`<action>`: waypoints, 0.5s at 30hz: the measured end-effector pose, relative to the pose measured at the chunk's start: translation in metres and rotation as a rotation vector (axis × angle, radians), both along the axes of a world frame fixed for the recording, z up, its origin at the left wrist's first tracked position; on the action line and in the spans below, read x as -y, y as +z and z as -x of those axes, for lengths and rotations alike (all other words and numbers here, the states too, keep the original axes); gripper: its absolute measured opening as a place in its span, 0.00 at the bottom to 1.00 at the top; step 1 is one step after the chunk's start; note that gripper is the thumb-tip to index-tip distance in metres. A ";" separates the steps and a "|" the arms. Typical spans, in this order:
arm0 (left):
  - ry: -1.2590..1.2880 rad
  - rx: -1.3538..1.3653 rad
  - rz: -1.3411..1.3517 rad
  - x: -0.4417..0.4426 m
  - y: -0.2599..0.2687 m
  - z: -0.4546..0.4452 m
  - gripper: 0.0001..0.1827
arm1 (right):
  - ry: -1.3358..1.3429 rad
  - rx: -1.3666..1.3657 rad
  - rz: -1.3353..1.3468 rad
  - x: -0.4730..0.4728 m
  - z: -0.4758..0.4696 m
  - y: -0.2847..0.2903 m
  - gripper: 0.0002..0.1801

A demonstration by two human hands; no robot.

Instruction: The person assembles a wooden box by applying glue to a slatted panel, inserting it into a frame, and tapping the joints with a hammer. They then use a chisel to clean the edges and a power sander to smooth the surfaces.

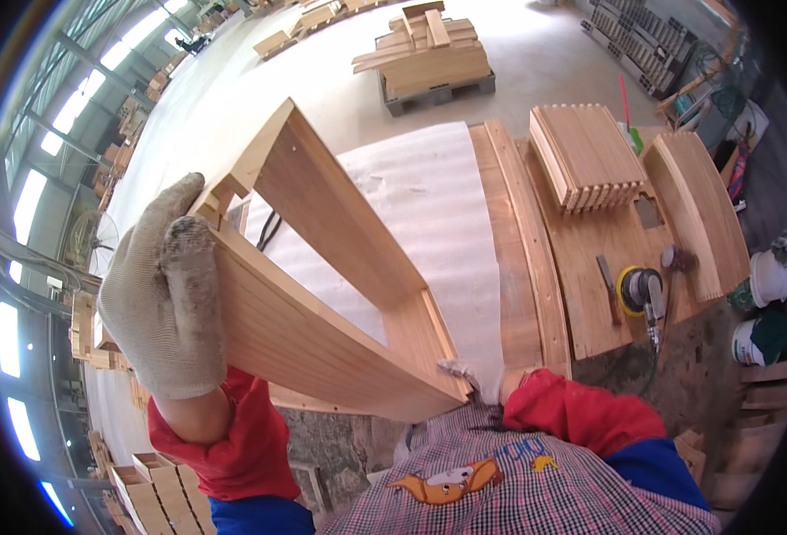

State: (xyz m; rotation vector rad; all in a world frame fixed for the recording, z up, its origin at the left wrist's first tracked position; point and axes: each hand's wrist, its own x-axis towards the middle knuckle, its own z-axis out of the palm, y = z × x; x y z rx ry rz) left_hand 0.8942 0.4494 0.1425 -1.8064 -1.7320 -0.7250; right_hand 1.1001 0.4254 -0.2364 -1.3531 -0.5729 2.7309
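Observation:
An open rectangular wooden drawer frame [320, 331] with no bottom panel is tilted up over the workbench. My left hand [156, 301], in a knitted glove with dirty fingertips, grips its raised left corner, where a notched joint shows. At the low near corner of the frame, gloved fingertips of my right hand [459, 369] press against the wood; most of that hand is hidden by the apron and the red sleeve [577, 404]. Beneath the frame, a white foam sheet [427, 200] covers part of the workbench [510, 221].
On the right are a stack of finger-jointed boards [587, 154], more boards [697, 214], an air sander [641, 291], a chisel [608, 287] and a mallet [677, 259]. Buckets [754, 341] stand beyond. A loaded pallet [433, 63] is on the floor ahead; stacked drawers [159, 491] lie lower left.

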 end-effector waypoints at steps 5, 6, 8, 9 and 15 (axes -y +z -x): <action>-0.063 0.173 0.089 0.021 0.011 0.014 0.26 | -0.038 -0.044 0.002 -0.005 -0.004 0.018 0.32; -0.122 0.135 0.052 0.043 0.027 0.018 0.25 | 0.006 -0.061 -0.013 -0.001 0.002 0.031 0.31; -0.054 0.365 0.003 0.080 0.034 0.068 0.25 | 0.014 -0.082 -0.031 0.008 0.003 0.042 0.29; -0.084 0.225 0.008 0.081 0.031 0.073 0.24 | 0.014 -0.098 -0.040 0.011 0.005 0.045 0.29; -0.061 -0.043 0.064 0.003 0.002 0.014 0.27 | 0.004 -0.111 0.020 0.013 -0.003 -0.015 0.27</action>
